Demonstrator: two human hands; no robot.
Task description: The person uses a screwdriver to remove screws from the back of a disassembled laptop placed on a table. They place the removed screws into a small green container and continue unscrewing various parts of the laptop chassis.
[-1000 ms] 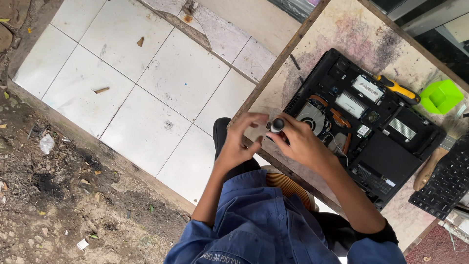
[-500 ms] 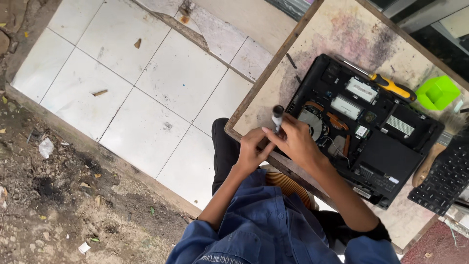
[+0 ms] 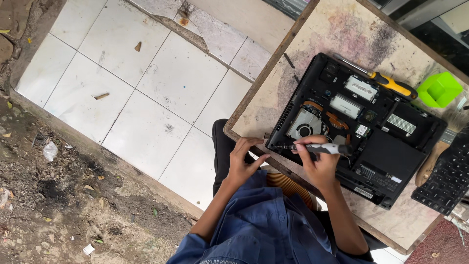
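Observation:
An opened black laptop (image 3: 386,156) lies bottom-up on a worn wooden table (image 3: 322,39), its fan (image 3: 304,126) and boards exposed. My right hand (image 3: 317,164) grips a grey and black screwdriver (image 3: 320,148) held flat, its tip pointing left at the laptop's near left corner. My left hand (image 3: 243,161) rests at the table's edge beside that corner, fingers spread and holding nothing. Both arms wear blue sleeves.
A yellow-handled screwdriver (image 3: 386,82) lies along the laptop's far edge. A green plastic box (image 3: 438,88) sits at the far right, with a brush (image 3: 432,164) and a black keyboard (image 3: 447,178) nearby. White floor tiles (image 3: 146,88) and dirt ground (image 3: 53,205) lie left of the table.
My right hand has lowered the screwdriver from upright to flat over the laptop's near corner. My left hand has let go of it and moved to the table's edge.

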